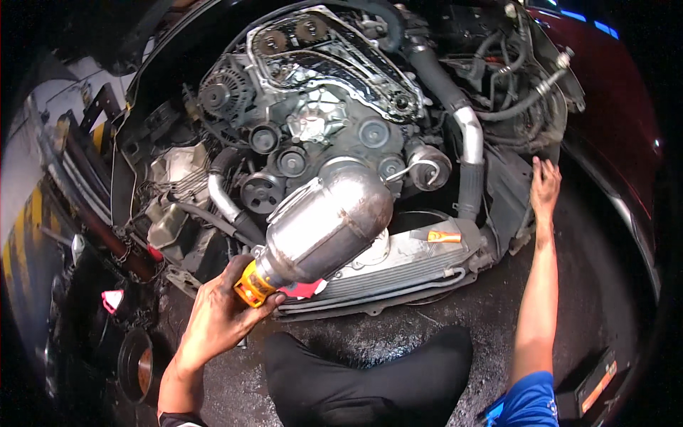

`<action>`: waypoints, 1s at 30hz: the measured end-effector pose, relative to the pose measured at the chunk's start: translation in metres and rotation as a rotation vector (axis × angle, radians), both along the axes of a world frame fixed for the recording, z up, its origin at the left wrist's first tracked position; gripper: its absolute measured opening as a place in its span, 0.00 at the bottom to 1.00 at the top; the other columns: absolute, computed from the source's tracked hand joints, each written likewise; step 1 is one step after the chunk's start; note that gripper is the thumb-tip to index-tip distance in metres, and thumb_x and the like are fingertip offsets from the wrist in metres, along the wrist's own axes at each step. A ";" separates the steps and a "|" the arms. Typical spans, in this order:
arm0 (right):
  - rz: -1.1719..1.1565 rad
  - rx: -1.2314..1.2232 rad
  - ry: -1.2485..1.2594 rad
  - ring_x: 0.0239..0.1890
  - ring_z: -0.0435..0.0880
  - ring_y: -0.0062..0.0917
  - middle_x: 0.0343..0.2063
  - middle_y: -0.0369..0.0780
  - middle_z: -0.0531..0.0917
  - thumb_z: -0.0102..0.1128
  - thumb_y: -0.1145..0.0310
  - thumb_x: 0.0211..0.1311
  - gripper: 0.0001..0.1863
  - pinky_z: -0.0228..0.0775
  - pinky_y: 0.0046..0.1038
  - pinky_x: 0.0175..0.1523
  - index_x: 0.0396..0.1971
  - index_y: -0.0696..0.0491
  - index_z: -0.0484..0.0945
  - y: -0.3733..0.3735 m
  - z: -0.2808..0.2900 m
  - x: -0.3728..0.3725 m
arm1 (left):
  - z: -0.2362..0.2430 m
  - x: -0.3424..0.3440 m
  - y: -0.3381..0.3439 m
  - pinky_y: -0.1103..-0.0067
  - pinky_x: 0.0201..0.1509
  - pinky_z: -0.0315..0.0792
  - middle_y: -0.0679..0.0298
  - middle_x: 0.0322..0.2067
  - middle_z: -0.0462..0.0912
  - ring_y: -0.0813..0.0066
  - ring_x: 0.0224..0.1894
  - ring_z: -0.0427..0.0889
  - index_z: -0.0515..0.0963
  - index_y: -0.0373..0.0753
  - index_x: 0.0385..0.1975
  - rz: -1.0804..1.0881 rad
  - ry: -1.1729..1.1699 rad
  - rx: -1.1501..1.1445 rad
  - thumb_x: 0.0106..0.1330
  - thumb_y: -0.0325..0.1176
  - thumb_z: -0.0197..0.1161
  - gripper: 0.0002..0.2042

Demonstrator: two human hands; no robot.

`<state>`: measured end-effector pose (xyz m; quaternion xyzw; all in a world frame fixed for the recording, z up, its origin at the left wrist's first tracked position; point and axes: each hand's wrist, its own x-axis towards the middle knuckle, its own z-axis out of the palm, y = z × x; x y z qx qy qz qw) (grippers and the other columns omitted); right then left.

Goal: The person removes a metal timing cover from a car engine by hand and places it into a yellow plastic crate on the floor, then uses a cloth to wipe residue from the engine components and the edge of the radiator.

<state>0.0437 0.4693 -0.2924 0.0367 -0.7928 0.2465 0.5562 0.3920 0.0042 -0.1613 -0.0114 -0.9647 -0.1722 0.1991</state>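
Note:
In my left hand (219, 313) is a small yellow-and-black object (254, 286), pinched between thumb and fingers; its exact kind I cannot make out. It sits against the lower end of a silver catalytic converter (331, 220), which stands in front of the engine. A red item (307, 290) partly shows behind the converter's lower end. My right hand (546, 186) is stretched out to the right, fingers apart, by the edge of a dark plastic panel (509, 186), with nothing seen in it. Whether it touches the panel I cannot tell. Behind, the engine's timing chain (338, 75) lies exposed.
An orange packet (444, 236) lies on the radiator (398, 274). Pulleys (292, 162), an alternator (226, 94) and hoses (435, 77) fill the bay. A dark red body panel (612, 92) is at right. Lower left is a round pan (139, 366); lower right, a dark box (594, 384).

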 end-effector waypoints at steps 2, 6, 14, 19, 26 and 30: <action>-0.065 0.044 0.101 0.41 0.71 0.43 0.34 0.46 0.76 0.45 0.57 0.63 0.20 0.58 0.36 0.49 0.32 0.61 0.77 0.005 -0.004 -0.009 | 0.000 0.001 -0.007 0.73 0.37 0.73 0.53 0.30 0.79 0.59 0.34 0.81 0.68 0.34 0.43 0.011 0.030 0.043 0.50 0.40 0.69 0.25; -0.020 0.024 -0.012 0.40 0.71 0.44 0.34 0.46 0.77 0.46 0.58 0.64 0.20 0.58 0.37 0.48 0.30 0.62 0.76 -0.001 -0.002 -0.006 | 0.002 0.003 -0.021 0.74 0.38 0.73 0.54 0.30 0.80 0.64 0.34 0.81 0.69 0.35 0.43 0.065 0.109 0.085 0.52 0.39 0.68 0.23; -0.072 0.035 0.011 0.47 0.72 0.44 0.39 0.48 0.78 0.47 0.58 0.63 0.19 0.54 0.37 0.59 0.34 0.62 0.77 0.006 -0.012 -0.018 | -0.003 0.011 -0.054 0.78 0.39 0.71 0.57 0.32 0.80 0.78 0.35 0.78 0.69 0.34 0.43 0.127 0.269 0.238 0.52 0.32 0.67 0.20; -0.019 -0.036 -0.153 0.48 0.72 0.43 0.40 0.48 0.78 0.47 0.57 0.63 0.20 0.53 0.37 0.60 0.35 0.61 0.77 0.002 -0.003 -0.009 | -0.003 0.018 -0.062 0.79 0.43 0.70 0.59 0.34 0.80 0.77 0.37 0.77 0.69 0.33 0.45 0.143 0.344 0.265 0.52 0.30 0.67 0.21; -0.027 0.013 -0.031 0.44 0.72 0.45 0.36 0.50 0.77 0.46 0.58 0.64 0.20 0.54 0.38 0.58 0.33 0.62 0.77 0.005 -0.007 -0.013 | -0.007 0.027 -0.072 0.80 0.42 0.71 0.59 0.35 0.80 0.78 0.38 0.76 0.68 0.31 0.47 0.154 0.370 0.331 0.52 0.30 0.67 0.23; -0.030 -0.012 -0.078 0.43 0.71 0.46 0.37 0.50 0.77 0.46 0.58 0.64 0.20 0.55 0.39 0.58 0.32 0.63 0.76 0.001 -0.006 -0.011 | -0.008 0.030 -0.075 0.80 0.43 0.71 0.59 0.35 0.80 0.78 0.38 0.77 0.68 0.31 0.47 0.177 0.377 0.327 0.52 0.30 0.67 0.24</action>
